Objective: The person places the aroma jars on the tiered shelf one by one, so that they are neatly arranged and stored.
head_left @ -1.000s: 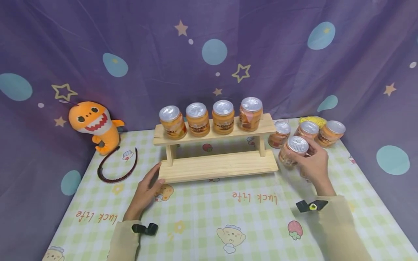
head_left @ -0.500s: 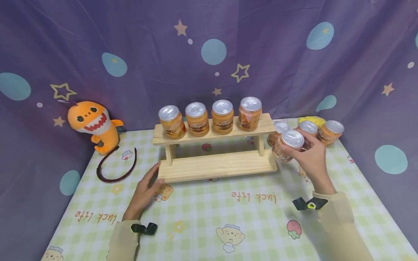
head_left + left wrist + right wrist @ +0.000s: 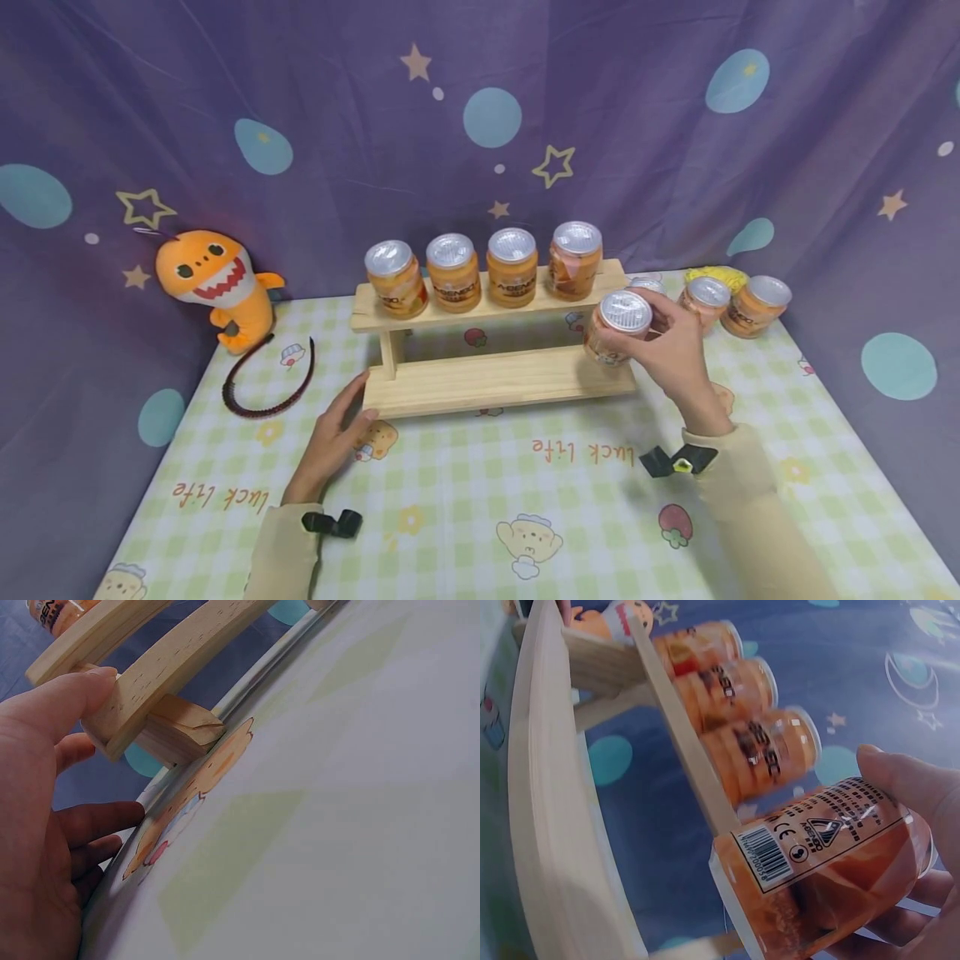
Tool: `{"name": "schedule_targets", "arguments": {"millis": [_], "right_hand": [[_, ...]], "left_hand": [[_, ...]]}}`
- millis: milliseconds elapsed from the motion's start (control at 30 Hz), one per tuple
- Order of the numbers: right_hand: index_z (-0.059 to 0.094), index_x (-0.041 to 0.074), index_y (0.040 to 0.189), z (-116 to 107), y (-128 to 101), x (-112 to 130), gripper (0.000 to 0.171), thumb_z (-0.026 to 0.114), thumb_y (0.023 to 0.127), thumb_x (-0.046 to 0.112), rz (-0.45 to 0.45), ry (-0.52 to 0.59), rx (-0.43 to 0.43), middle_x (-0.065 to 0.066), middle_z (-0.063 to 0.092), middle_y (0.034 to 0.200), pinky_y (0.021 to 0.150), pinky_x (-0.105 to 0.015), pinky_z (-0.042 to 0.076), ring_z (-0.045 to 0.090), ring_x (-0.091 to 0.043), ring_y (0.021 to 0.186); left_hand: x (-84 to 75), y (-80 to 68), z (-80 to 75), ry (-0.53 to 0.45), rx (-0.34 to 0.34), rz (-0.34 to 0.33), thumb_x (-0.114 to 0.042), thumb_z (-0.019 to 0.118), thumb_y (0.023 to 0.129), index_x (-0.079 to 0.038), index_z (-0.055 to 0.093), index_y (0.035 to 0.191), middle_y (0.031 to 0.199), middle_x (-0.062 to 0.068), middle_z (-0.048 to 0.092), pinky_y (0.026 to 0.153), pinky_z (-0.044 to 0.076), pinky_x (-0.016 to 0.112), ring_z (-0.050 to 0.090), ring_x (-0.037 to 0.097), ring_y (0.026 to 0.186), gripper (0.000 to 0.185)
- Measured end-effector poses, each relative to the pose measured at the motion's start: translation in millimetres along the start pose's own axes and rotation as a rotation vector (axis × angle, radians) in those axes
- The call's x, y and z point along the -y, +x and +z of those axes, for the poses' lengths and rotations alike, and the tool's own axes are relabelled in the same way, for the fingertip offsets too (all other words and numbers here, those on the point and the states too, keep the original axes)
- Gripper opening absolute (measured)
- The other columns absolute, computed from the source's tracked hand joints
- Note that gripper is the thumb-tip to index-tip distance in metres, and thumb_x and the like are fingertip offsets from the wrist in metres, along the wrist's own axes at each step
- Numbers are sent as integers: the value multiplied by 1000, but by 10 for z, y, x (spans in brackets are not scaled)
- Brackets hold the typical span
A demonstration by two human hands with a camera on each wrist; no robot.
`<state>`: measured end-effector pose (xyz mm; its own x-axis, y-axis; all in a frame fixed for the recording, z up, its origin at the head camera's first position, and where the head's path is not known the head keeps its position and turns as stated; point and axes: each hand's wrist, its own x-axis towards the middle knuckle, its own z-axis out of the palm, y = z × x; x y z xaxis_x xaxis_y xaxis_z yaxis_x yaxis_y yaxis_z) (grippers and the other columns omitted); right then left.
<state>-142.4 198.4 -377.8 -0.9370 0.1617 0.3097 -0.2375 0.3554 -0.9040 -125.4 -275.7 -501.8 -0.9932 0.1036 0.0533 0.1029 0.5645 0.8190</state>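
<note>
The right hand [image 3: 667, 350], fingers curled round an orange jar [image 3: 617, 329], has carried it leftward to the wooden rack [image 3: 495, 379]'s lower shelf, while the flat-fingered left hand [image 3: 333, 446] is bracing the rack's left end.

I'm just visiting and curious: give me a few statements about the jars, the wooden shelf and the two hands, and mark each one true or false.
1. Four jars stand on the wooden shelf's top tier. True.
2. The right hand is empty. False: it grips a silver-lidded jar.
3. The left hand touches the shelf's lower board. True.
4. The lower tier is full of jars. False: no jar stands on it.
5. The shark plush sits right of the shelf. False: left.
</note>
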Motion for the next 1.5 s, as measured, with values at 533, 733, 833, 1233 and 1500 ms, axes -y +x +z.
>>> {"name": "schedule_targets", "arguments": {"millis": [533,733,833,1233,1500], "right_hand": [[66,5,127,557,43,288,62,90,69,7,-102,111,178,-17,71,113,77,-15,56,66,-2,90],[66,6,127,760,36,378,63,91,69,8,-96,158,261,-16,72,115,82,-19,57,68,-11,96],[66,8,126,847,32,410,63,92,68,10,-84,162,287,-13,72,115,83,-22,57,68,-14,98],[67,6,125,1231,-19,522,62,91,68,9,-99,182,358,-14,73,113,79,-23,57,69,-15,94],[69,7,119,1513,-57,529,58,93,67,14,-136,192,390,-12,74,110,82,-26,58,70,-16,95]], "left_hand": [[-1,25,16,-12,6,-17,-32,61,100,-29,33,157,164,13,32,124,18,64,26,40,153,63],[28,40,39,-19,10,-13,-32,62,100,-31,33,157,165,11,32,124,20,62,27,38,153,64],[28,46,38,-22,12,-9,-34,62,100,-35,32,157,165,9,32,124,21,61,27,37,153,64],[10,28,16,-13,6,-27,-37,62,99,-35,32,156,165,9,31,125,19,62,26,37,154,64],[8,11,6,-14,13,-37,-37,61,100,-36,32,156,166,9,30,125,18,62,25,37,154,64]]}}
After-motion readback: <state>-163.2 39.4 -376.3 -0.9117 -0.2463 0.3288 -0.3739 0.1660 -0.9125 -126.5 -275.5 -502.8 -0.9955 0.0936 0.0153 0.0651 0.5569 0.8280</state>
